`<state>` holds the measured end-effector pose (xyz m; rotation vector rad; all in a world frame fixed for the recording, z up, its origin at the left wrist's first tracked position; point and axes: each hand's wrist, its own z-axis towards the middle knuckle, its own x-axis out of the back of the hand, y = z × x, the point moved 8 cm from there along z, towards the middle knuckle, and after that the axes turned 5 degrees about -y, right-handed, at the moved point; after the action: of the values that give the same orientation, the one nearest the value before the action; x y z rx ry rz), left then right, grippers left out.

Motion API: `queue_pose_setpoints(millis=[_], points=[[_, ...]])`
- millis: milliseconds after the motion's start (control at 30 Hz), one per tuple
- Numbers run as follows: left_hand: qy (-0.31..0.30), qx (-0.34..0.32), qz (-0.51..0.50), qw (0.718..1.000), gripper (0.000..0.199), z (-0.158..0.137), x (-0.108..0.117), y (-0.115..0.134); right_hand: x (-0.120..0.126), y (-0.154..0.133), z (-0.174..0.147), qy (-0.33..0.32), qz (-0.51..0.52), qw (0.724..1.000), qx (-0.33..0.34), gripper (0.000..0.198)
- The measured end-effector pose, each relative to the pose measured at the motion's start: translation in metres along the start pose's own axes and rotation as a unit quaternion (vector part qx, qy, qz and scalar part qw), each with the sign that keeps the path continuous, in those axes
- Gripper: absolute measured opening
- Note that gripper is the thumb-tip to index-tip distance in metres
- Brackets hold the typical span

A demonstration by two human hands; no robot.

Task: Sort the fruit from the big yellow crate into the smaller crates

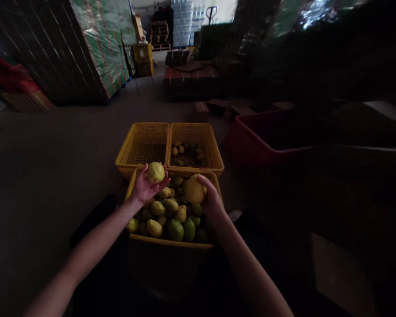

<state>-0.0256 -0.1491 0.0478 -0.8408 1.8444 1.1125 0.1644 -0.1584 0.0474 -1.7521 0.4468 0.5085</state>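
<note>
Nearest to me, a seated or crouching person stretches two bare forearms forward over a dim floor; dark clothing shows below. The left hand (pixel 144 188) is turned palm up, its fingers spread and gently curved, cradling a small yellow fruit (pixel 155 172) that looks nearly round, with no clear long axis. The right hand (pixel 213 199) grips a larger yellow fruit (pixel 194 190), thumb over the top; its other fingers are mostly hidden, and blur keeps me from telling which way its long axis runs. This larger fruit lies to the left of the right palm, between the two hands.

Both hands hover above the near crate (pixel 171 242), yellow and heaped with green and yellow fruit (pixel 170 205). Just beyond, side by side, stand two more yellow crates. The left hand is nearer to the far left crate (pixel 124 155); the right hand is nearer to the far right crate (pixel 214 147), where a scattering of fruit (pixel 181 150) lies on the bottom.

To the right sits a dark red bin (pixel 254 147). Farther off are cardboard pieces (pixel 201 110), a plastic-wrapped green stack (pixel 110 53), a yellow box (pixel 143 59), wooden pallets (pixel 160 35) and wrapped bottles (pixel 182 22).
</note>
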Motion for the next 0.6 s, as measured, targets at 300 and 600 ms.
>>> queue_pose_setpoints(millis=[300, 600], points=[[-0.011, -0.036, 0.095, 0.995, 0.021, -0.01, -0.006, -0.003, -0.03, 0.051, -0.018, -0.068, 0.023, 0.987, -0.141, 0.035], [-0.105, -0.113, 0.216, 0.964, 0.022, -0.019, -0.038, -0.01, -0.036, 0.034, -0.019, -0.086, -0.042, 0.995, -0.041, 0.033]])
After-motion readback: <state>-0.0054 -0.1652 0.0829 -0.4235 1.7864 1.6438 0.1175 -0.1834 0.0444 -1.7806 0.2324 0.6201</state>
